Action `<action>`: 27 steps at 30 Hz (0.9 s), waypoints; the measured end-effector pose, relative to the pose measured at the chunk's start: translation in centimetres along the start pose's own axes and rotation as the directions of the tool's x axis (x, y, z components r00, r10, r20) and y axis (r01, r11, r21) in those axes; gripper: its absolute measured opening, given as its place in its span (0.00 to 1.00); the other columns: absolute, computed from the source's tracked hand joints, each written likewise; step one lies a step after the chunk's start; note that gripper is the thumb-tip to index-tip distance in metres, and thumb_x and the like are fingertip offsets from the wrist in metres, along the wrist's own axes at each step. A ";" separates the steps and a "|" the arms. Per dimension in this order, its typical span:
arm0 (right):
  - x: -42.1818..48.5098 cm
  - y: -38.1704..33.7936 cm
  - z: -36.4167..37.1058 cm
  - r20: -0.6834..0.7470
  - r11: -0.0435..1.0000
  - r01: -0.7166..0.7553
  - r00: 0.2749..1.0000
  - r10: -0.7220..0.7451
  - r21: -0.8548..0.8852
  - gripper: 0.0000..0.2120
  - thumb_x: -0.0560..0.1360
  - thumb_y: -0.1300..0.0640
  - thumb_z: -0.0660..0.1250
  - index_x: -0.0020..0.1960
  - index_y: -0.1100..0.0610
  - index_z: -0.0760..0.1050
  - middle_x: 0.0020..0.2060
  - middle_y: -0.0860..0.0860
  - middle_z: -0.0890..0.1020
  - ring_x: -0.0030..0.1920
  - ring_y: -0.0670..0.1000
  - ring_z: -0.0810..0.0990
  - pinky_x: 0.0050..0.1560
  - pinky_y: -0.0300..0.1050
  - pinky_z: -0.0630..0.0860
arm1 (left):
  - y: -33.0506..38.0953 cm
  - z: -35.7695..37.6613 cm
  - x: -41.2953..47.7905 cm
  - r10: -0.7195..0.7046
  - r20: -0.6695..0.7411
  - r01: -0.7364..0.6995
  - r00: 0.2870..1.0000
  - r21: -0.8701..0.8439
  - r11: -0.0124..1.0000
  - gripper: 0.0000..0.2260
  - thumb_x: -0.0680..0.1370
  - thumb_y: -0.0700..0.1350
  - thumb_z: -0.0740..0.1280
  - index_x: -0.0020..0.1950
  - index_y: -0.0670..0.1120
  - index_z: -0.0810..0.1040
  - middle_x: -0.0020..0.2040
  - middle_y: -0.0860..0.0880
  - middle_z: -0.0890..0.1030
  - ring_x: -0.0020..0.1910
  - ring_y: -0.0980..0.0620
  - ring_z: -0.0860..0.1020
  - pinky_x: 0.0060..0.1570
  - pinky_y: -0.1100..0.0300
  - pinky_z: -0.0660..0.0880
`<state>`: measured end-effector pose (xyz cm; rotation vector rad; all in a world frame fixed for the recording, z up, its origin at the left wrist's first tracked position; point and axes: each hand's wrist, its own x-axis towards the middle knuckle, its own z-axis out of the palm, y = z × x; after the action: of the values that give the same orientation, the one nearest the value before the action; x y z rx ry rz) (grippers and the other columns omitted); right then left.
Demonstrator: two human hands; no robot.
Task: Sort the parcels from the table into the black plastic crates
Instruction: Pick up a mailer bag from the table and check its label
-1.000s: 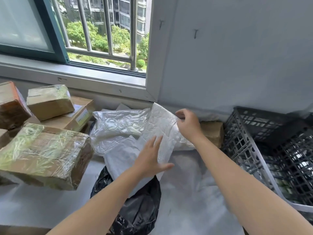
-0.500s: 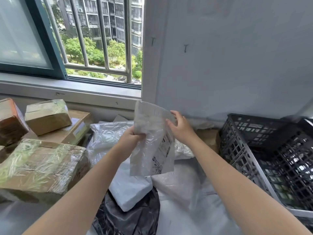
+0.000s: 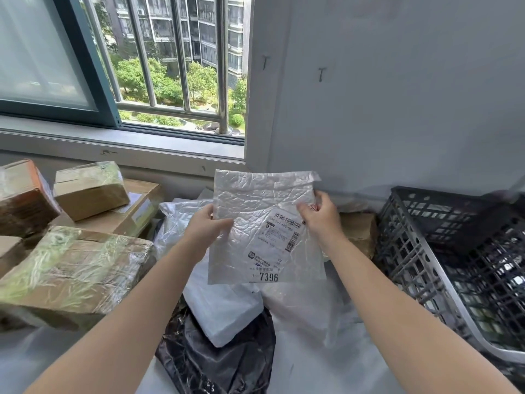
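Now lifting the white bubble mailer (image 3: 255, 200) clear of the heap and turning its label (image 3: 281, 237) face-on, after peeling it off the pile a second back. Pinching its 9 o'clock edge in the left hand (image 3: 207, 226) and its 3 o'clock edge in the right hand (image 3: 322, 220), fingers curled round. Holding it above the soft parcels (image 3: 224, 308), at 9 o'clock of the black crates (image 3: 454, 211). Probably reading the label before choosing a crate.
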<state>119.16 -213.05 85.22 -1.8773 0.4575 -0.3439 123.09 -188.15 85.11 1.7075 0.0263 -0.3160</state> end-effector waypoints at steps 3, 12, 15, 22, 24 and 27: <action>-0.5 -1.0 0.0 -0.007 0.996 0.084 0.996 -0.084 0.009 0.24 0.75 0.49 0.72 0.68 0.54 0.71 0.57 0.48 0.82 0.57 0.50 0.81 0.62 0.57 0.76 | 0.2 0.1 0.1 0.043 -0.057 -0.043 0.997 0.010 0.999 0.09 0.75 0.36 0.73 0.47 0.50 0.78 0.44 0.46 0.82 0.41 0.49 0.80 0.40 0.57 0.77; -1.3 -2.1 -1.7 0.103 0.997 0.076 0.992 -0.079 0.030 0.27 0.74 0.53 0.75 0.70 0.53 0.69 0.60 0.53 0.80 0.62 0.52 0.78 0.64 0.54 0.75 | 1.5 0.6 -1.3 0.145 -0.260 -0.180 0.955 -0.117 0.977 0.09 0.76 0.37 0.71 0.48 0.50 0.76 0.44 0.46 0.83 0.41 0.47 0.81 0.40 0.53 0.80; -1.8 -3.2 -2.2 0.049 0.986 0.151 0.987 -0.155 0.069 0.22 0.75 0.55 0.73 0.66 0.51 0.70 0.57 0.49 0.81 0.58 0.50 0.81 0.61 0.53 0.78 | 2.3 1.0 -2.5 0.220 -0.186 -0.251 0.958 -0.163 0.954 0.15 0.73 0.38 0.76 0.51 0.53 0.75 0.46 0.52 0.84 0.42 0.55 0.84 0.36 0.65 0.79; -2.4 -5.7 -4.3 0.018 0.970 0.197 0.979 -0.202 0.142 0.24 0.74 0.50 0.74 0.65 0.44 0.68 0.45 0.49 0.86 0.47 0.49 0.85 0.50 0.47 0.82 | 4.5 1.3 -4.2 0.307 -0.110 -0.327 0.945 -0.311 0.892 0.23 0.68 0.31 0.77 0.56 0.50 0.75 0.48 0.51 0.86 0.47 0.51 0.85 0.39 0.61 0.81; -2.5 -6.1 -5.1 0.113 0.974 0.159 0.977 -0.178 0.161 0.30 0.72 0.51 0.76 0.67 0.39 0.64 0.45 0.46 0.86 0.47 0.49 0.86 0.47 0.46 0.83 | 5.1 1.0 -4.7 0.321 -0.108 -0.339 0.941 -0.336 0.879 0.23 0.68 0.32 0.78 0.56 0.50 0.75 0.48 0.49 0.86 0.47 0.50 0.85 0.39 0.60 0.81; -2.6 -6.8 -5.7 0.218 0.972 0.148 0.958 -0.187 0.184 0.38 0.70 0.57 0.78 0.69 0.35 0.62 0.50 0.45 0.86 0.49 0.48 0.86 0.51 0.49 0.83 | 5.9 0.7 -5.4 0.353 -0.084 -0.359 0.932 -0.358 0.862 0.24 0.65 0.36 0.78 0.56 0.50 0.75 0.49 0.47 0.86 0.47 0.48 0.85 0.39 0.58 0.81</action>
<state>115.33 -214.46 93.48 -1.7704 0.1049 -0.2599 118.94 -188.94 91.93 1.3063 -0.2072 -0.0150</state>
